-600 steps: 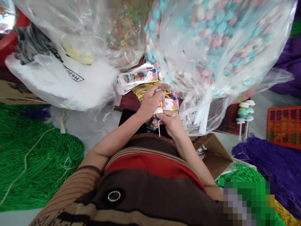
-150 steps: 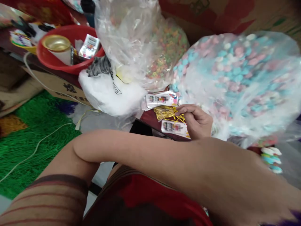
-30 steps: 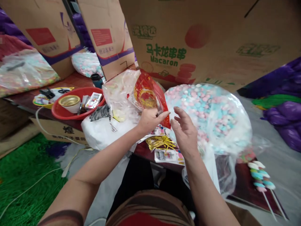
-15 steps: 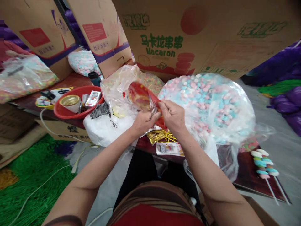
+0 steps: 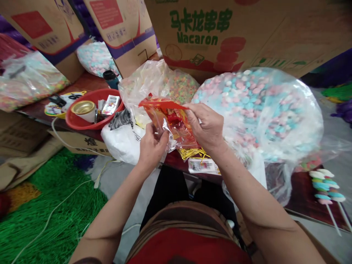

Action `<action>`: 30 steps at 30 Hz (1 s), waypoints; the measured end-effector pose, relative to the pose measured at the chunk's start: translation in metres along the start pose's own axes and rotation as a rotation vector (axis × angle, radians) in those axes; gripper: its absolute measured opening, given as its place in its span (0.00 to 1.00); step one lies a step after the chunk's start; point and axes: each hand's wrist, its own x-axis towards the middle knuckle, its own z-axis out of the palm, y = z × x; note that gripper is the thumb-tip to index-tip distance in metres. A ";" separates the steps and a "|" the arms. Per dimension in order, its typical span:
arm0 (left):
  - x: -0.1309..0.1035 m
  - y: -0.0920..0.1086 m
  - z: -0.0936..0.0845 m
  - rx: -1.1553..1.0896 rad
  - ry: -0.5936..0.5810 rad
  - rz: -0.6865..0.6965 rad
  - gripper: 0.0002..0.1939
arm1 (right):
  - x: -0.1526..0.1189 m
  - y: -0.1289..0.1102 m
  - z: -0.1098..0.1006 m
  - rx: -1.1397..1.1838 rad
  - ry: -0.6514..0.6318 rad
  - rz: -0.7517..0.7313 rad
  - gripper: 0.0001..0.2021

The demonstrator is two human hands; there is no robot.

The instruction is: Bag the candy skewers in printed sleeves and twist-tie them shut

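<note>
Between my two hands is a red plastic bag (image 5: 176,110) with clear, shiny parts, spread wider at the top. My left hand (image 5: 154,145) pinches its lower left side, where a silvery edge shows. The fingers of my right hand (image 5: 205,123) grip its upper right edge. Just below the bag lie gold twist ties (image 5: 192,153) and a small white printed packet (image 5: 202,166) at the table's front edge. To the right of my right hand rests a large clear bag of pink, blue and white candies (image 5: 255,110).
A red basin (image 5: 79,123) with a gold-rimmed cup stands on the left beside a dark bottle (image 5: 110,79). Cardboard boxes (image 5: 203,22) rise behind. Skewered candies (image 5: 326,186) lie at the right, and green strands (image 5: 55,205) cover the floor at left.
The red bag has been turned and pulled wider between my hands. My left hand has moved left and down, my right hand slightly right. The view has tilted downward.
</note>
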 end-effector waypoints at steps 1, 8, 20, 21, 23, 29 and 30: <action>0.002 0.001 -0.002 0.018 0.013 -0.007 0.11 | 0.000 -0.002 0.002 -0.006 -0.019 -0.010 0.16; -0.001 0.005 -0.014 0.136 -0.046 0.002 0.14 | 0.009 0.006 0.003 -0.045 0.007 0.016 0.16; 0.005 0.013 -0.013 0.089 -0.081 -0.036 0.18 | -0.048 -0.078 -0.017 0.303 -0.089 -0.134 0.17; 0.005 0.013 -0.014 0.099 -0.086 -0.029 0.18 | -0.051 -0.076 -0.009 0.281 -0.117 -0.109 0.17; 0.005 0.013 -0.014 0.136 -0.094 0.001 0.18 | -0.046 -0.062 0.008 0.188 -0.193 0.009 0.17; -0.002 -0.003 -0.014 0.139 -0.131 0.033 0.12 | 0.027 -0.037 0.022 -0.162 -0.520 0.426 0.14; -0.002 -0.007 -0.014 0.116 -0.144 0.026 0.10 | 0.039 -0.039 0.021 -0.181 -0.538 0.466 0.15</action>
